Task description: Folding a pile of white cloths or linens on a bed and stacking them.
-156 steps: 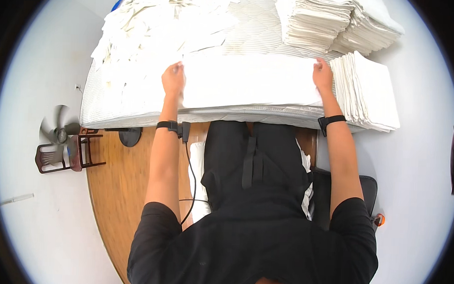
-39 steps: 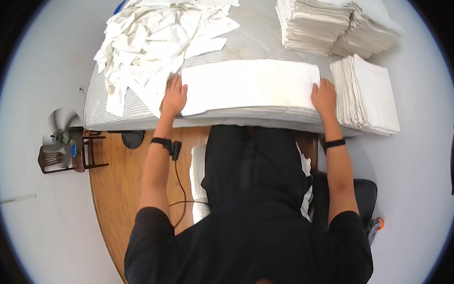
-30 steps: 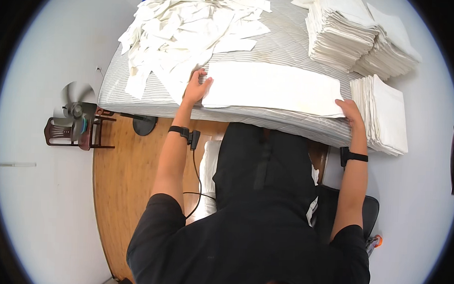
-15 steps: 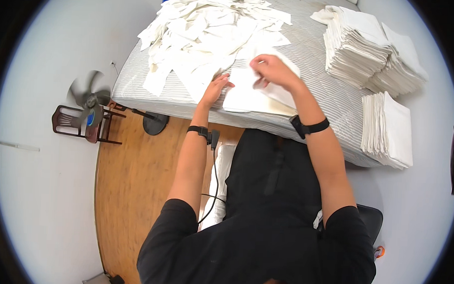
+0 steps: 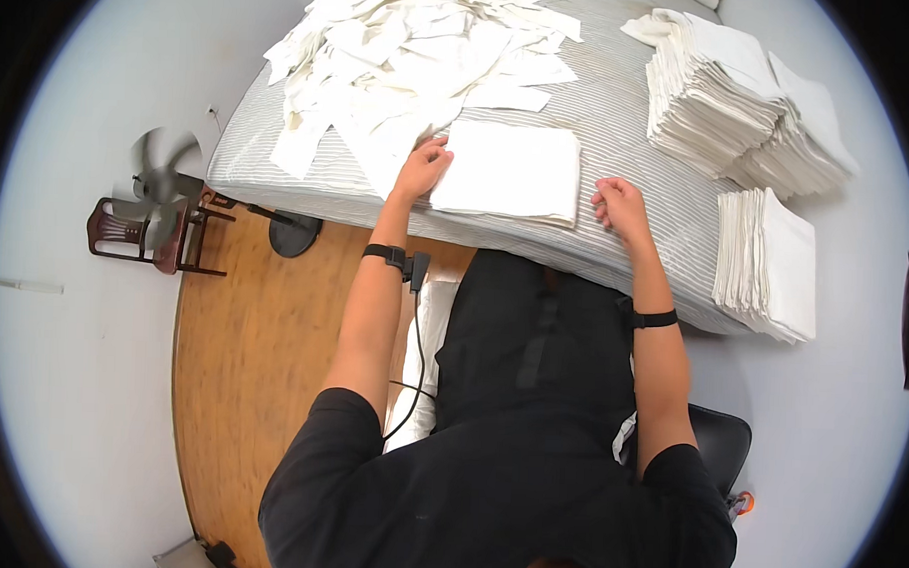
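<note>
A white cloth, folded into a neat rectangle, lies flat near the front edge of the striped bed. At its left edge rests my left hand, fingers loosely bent and nothing gripped. My right hand hovers just right of the cloth, apart from it, with bent, slightly parted fingers and nothing in them. Beyond my left hand spreads a big heap of loose white cloths.
Tall stacks of folded white cloths stand on the far right of the bed. A smaller stack sits nearer. To the left are a standing fan and a dark wooden chair.
My right hand has let go of the cloth and drawn back to the right and nearer. The cloth, earlier partly lifted, now lies folded flat. My left hand shifted slightly left.
</note>
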`<control>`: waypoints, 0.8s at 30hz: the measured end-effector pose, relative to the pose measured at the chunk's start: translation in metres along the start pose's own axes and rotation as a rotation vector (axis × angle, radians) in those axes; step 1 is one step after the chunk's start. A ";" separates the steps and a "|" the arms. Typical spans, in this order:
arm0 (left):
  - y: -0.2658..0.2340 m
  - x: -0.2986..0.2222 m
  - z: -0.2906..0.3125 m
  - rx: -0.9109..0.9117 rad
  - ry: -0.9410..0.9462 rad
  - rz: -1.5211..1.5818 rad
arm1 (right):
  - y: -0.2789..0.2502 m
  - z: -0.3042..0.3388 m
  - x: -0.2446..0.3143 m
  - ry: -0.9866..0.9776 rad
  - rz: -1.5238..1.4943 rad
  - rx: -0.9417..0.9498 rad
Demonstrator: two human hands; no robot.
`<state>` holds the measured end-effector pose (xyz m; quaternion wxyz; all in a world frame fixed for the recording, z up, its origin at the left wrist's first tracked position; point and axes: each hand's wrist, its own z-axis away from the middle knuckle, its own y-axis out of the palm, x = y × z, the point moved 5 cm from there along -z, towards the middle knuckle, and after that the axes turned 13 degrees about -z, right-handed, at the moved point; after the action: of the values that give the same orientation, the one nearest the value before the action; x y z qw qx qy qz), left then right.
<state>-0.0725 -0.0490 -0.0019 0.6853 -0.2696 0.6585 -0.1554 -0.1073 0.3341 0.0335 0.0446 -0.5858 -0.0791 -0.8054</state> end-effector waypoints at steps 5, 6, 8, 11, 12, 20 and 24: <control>-0.006 0.010 -0.006 -0.067 0.039 -0.012 | 0.016 -0.001 0.005 -0.267 0.259 -0.081; -0.006 0.006 -0.004 -0.107 0.066 -0.052 | 0.021 -0.002 0.011 -0.464 0.405 -0.112; 0.002 -0.006 -0.003 -0.085 0.032 -0.061 | 0.028 -0.005 0.014 -0.480 0.396 -0.098; -0.008 -0.002 0.000 -0.085 -0.011 -0.006 | 0.052 0.009 0.022 -0.530 0.388 -0.045; -0.007 -0.008 -0.001 -0.078 0.050 -0.077 | 0.052 0.012 0.025 -0.557 0.401 -0.036; 0.001 -0.051 -0.010 -0.103 -0.035 -0.523 | 0.085 0.022 0.025 -0.835 0.779 -0.010; 0.041 -0.122 -0.020 -0.256 0.520 -0.745 | 0.109 -0.001 0.044 -0.773 0.789 -0.102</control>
<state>-0.1083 0.0501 0.0745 0.3565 -0.5221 0.6805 -0.3704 -0.1041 0.2272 0.0833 0.2825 -0.8252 0.1748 -0.4568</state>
